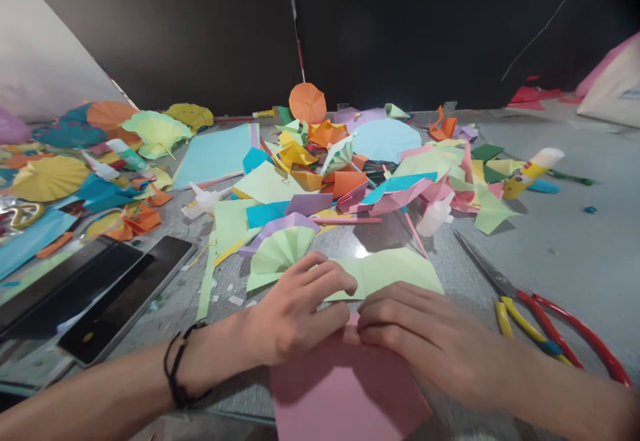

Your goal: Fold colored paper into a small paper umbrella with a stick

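Note:
A sheet of pink paper [345, 391] lies on the table right in front of me. My left hand [305, 311] is closed at its far edge, thumb and curled fingers pinching the paper. My right hand [420, 334] bends over the same edge from the other side, its fingers pressed together on the paper. The two hands nearly meet there and hide part of the edge. Just beyond them lies a light green paper piece [395, 273] with a curved far edge. A pleated green paper fan [281, 254] rests beyond my left hand.
Scissors [505, 286] with red handles lie at right, over a yellow-handled tool [525, 321]. Two dark phones lie left, the nearer phone [130, 301] beside my forearm. Behind are heaped coloured paper scraps [345, 184], white glue bottles [436, 215] and a glue stick [533, 173].

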`<move>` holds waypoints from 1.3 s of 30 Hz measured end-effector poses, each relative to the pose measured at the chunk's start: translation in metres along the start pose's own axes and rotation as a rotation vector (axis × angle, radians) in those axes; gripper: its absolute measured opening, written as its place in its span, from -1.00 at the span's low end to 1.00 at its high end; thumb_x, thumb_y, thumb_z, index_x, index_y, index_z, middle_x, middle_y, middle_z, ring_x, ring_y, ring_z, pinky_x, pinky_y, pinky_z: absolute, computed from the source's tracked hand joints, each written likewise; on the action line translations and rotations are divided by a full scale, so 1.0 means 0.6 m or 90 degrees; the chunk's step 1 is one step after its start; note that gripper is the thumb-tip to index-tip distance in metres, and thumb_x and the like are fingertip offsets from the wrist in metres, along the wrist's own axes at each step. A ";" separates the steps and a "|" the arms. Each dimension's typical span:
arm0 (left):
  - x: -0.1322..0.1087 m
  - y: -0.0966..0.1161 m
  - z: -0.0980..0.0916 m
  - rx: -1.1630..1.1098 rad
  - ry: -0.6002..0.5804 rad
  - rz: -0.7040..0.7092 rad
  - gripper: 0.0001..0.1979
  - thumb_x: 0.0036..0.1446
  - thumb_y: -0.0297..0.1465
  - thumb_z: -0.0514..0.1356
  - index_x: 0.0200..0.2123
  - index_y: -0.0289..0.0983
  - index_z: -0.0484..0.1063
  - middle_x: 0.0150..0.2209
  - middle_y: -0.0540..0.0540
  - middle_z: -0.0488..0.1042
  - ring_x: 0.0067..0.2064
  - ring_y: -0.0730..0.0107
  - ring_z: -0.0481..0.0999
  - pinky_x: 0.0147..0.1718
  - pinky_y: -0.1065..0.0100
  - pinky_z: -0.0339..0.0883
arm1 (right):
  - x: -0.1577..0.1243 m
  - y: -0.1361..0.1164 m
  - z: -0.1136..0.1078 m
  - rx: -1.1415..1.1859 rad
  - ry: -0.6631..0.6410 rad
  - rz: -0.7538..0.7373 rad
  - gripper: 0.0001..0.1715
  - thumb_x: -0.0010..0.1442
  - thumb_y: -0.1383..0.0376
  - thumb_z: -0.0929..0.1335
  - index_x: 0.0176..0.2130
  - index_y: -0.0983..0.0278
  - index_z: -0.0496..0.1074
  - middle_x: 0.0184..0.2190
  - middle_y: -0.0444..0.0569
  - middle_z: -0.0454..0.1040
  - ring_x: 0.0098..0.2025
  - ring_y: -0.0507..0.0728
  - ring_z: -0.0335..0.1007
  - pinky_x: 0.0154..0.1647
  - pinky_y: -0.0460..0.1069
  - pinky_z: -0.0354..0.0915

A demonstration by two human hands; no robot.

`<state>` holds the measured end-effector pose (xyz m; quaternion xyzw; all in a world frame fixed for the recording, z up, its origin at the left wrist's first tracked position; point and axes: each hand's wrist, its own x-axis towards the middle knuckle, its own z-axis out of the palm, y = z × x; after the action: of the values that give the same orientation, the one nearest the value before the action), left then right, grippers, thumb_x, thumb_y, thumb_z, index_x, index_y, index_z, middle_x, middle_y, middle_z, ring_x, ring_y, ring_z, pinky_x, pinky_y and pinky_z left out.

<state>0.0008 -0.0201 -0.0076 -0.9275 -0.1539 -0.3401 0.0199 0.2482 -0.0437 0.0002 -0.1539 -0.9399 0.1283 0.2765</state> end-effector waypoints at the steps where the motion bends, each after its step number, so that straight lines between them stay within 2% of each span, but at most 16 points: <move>1: -0.001 -0.001 0.004 -0.012 0.005 -0.014 -0.72 0.40 -0.52 0.13 -0.44 -0.29 0.35 -0.20 -0.19 0.52 -0.24 0.29 0.47 -0.18 0.18 0.34 | 0.000 0.000 0.001 -0.012 0.002 -0.012 -0.67 0.53 0.46 0.17 -0.04 0.41 0.50 -0.16 0.09 0.60 -0.08 0.17 0.47 -0.01 0.09 0.48; 5: -0.006 -0.006 0.020 -0.057 0.004 -0.081 -0.65 0.44 -0.24 0.18 -0.41 -0.28 0.37 -0.20 -0.16 0.49 -0.25 0.31 0.43 -0.21 0.23 0.30 | -0.001 0.000 0.009 -0.087 0.018 -0.048 -0.59 0.51 0.50 0.11 -0.11 0.43 0.50 -0.21 0.13 0.58 -0.15 0.20 0.43 -0.07 0.13 0.44; 7: -0.008 -0.007 0.024 -0.056 -0.015 -0.093 -0.63 0.43 -0.18 0.20 -0.40 -0.28 0.38 -0.19 -0.15 0.49 -0.25 0.31 0.42 -0.21 0.24 0.29 | -0.001 0.000 0.013 -0.122 0.006 -0.049 -0.59 0.50 0.50 0.11 -0.16 0.41 0.49 -0.24 0.13 0.55 -0.19 0.20 0.39 -0.13 0.11 0.41; 13: -0.009 -0.006 0.026 -0.060 -0.009 -0.067 -0.70 0.40 -0.31 0.21 -0.41 -0.29 0.36 -0.21 -0.16 0.49 -0.25 0.30 0.43 -0.19 0.22 0.28 | -0.001 0.001 0.015 -0.121 -0.015 -0.014 -0.60 0.48 0.54 0.12 -0.24 0.36 0.44 -0.28 0.09 0.49 -0.24 0.17 0.33 -0.22 0.05 0.36; 25: -0.005 -0.005 0.022 -0.057 -0.014 -0.069 -0.69 0.41 -0.30 0.21 -0.42 -0.28 0.38 -0.23 -0.16 0.50 -0.25 0.31 0.44 -0.19 0.23 0.30 | -0.003 0.001 0.017 -0.089 0.003 0.027 -0.65 0.38 0.61 0.15 -0.23 0.29 0.38 -0.28 0.02 0.46 -0.25 0.13 0.31 -0.26 0.02 0.36; 32: -0.003 -0.006 0.020 -0.056 -0.009 -0.062 -0.67 0.41 -0.29 0.22 -0.42 -0.29 0.36 -0.22 -0.15 0.50 -0.26 0.33 0.44 -0.20 0.24 0.30 | 0.001 0.004 0.009 -0.007 0.011 0.067 -0.74 0.37 0.58 0.22 -0.23 0.27 0.35 -0.31 -0.03 0.43 -0.27 0.12 0.29 -0.29 -0.01 0.34; 36: -0.003 -0.006 0.019 -0.055 -0.010 -0.060 -0.71 0.40 -0.36 0.21 -0.42 -0.29 0.36 -0.21 -0.15 0.51 -0.26 0.33 0.42 -0.20 0.23 0.29 | -0.002 0.005 0.008 0.037 0.011 0.075 -0.77 0.40 0.54 0.23 -0.14 0.28 0.39 -0.24 0.01 0.47 -0.19 0.14 0.37 -0.19 0.03 0.42; 39: -0.004 -0.006 0.019 -0.062 -0.006 -0.055 -0.67 0.44 -0.31 0.17 -0.42 -0.29 0.37 -0.22 -0.16 0.49 -0.26 0.33 0.42 -0.20 0.23 0.29 | -0.005 0.007 0.009 0.040 0.006 0.057 -0.74 0.40 0.56 0.23 -0.07 0.32 0.43 -0.17 0.06 0.51 -0.13 0.16 0.41 -0.09 0.07 0.46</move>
<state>0.0051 -0.0156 -0.0181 -0.9215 -0.1773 -0.3430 -0.0406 0.2486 -0.0417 -0.0069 -0.1875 -0.9263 0.1695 0.2794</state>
